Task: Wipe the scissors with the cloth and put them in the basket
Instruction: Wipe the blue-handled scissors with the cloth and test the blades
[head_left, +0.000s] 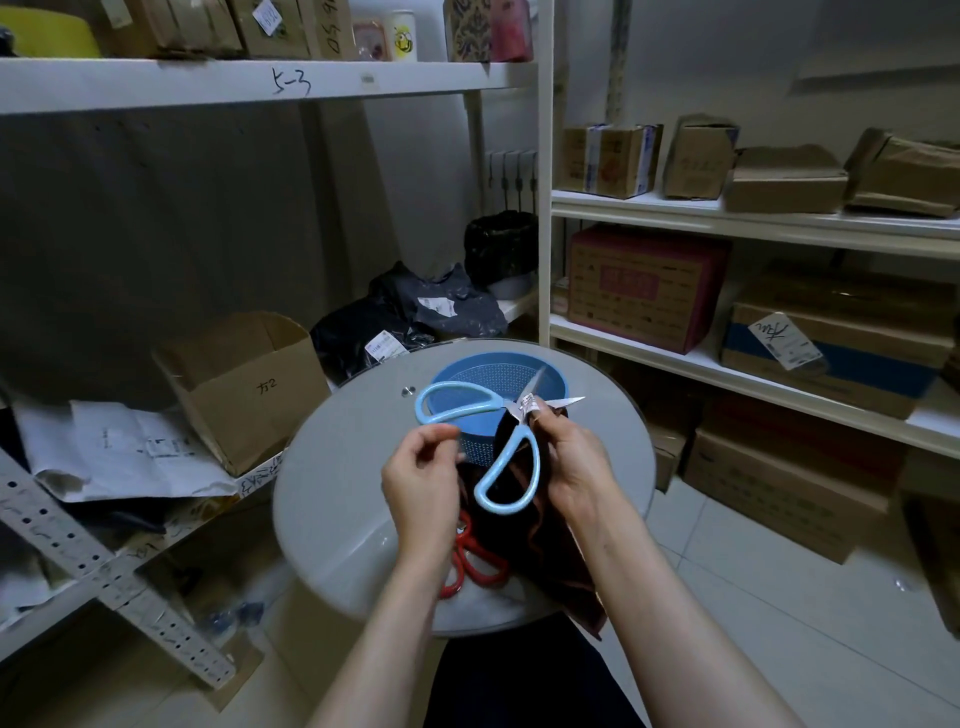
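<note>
Two bare arms reach out over a round grey table (337, 467). Big white shelves (727, 218) stand behind the table and to the right, full of brown boxes (639, 291), and more shelves on the left hold an open box (244, 395) and papers. A dark cloth (556, 545) hangs down from under the right hand (574, 462) and lies on the table's near right edge, with one corner drooping over it. A blue basket (478, 447) with little holes sits near the far edge of the table. The blue scissors (519, 430) are up in the air, just in front of the basket and above the middle of the table. They are spread wide, with both blade tips pointing away to the far right. The left hand (421, 483) pinches the bottom of one handle ring between thumb and curled fingers. The right hand pinches the scissors at the joint where the blades meet, with its fingers curled tight; the cloth is bunched by this hand too. The other handle ring hangs down between the two hands. A pair of red scissors (478, 564) lies flat near the table's near edge, partly under the left wrist and touching the cloth.
</note>
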